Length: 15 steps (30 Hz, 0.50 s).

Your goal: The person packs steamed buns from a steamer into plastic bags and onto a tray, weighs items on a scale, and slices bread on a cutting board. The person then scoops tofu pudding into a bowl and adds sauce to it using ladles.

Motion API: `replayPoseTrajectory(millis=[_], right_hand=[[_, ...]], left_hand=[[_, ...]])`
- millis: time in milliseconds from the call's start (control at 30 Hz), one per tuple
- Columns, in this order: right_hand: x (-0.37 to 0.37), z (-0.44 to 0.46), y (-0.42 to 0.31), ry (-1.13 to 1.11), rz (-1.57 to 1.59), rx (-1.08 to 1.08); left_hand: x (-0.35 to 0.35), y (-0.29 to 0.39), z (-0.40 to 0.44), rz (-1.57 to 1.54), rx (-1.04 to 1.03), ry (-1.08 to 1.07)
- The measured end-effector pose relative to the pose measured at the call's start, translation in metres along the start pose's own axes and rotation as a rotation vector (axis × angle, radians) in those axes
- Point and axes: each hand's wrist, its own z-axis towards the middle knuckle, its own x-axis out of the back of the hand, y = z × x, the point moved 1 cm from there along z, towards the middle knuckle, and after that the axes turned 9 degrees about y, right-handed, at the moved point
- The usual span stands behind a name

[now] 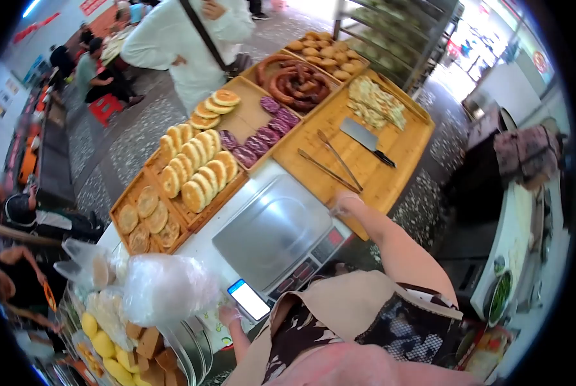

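Observation:
My right hand (346,203), in a thin clear glove, rests at the near edge of the wooden cutting board (301,174), its fingers loosely apart. Just beyond it lie the metal tongs (333,164), the hand not closed around them. A cleaver (363,136) with a black handle lies farther up the board, below a pile of cut flatbread (375,103). My left hand (229,315) is beside a phone (249,300) with a lit white screen, near a bundle of clear plastic bags (166,289). Its fingers look loosely extended, and I see nothing held.
A metal scale (275,228) stands between my hands. Wooden trays hold round flatbreads (201,170), purple rolls (262,138), coiled sausage-like brown food (297,83) and small buns (326,51). Yellow buns (105,347) lie at lower left. A person in white (191,51) stands opposite.

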Motion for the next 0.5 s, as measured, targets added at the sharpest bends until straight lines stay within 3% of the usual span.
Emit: replayPoseTrajectory(millis=[133,200,300,367,433,467,500], right_hand=[[-0.015,-0.006,0.012,0.150,0.043,-0.026],[-0.015,-0.004,0.013,0.137,0.125,-0.021],[-0.047,0.007,0.025,0.307,0.232,0.036],[-0.050,0.010,0.031,0.289,0.251,0.071],[-0.051,0.022,0.043,0.258,0.223,0.219],[-0.058,0.032,0.052,0.245,0.254,0.294],[-0.054,0.034,0.065,0.046,0.395,0.342]], left_hand=[[-0.031,-0.022,0.006,0.051,0.012,0.075],[-0.024,-0.019,0.000,-0.108,0.051,0.117],[-0.004,-0.011,-0.015,-0.321,0.181,0.161],[-0.044,-0.048,0.003,-0.613,0.250,0.198],[-0.018,-0.033,-0.027,-0.730,0.444,0.325],[-0.010,-0.010,-0.055,-0.925,0.506,0.683],[0.010,0.023,-0.088,-0.914,0.687,0.786]])
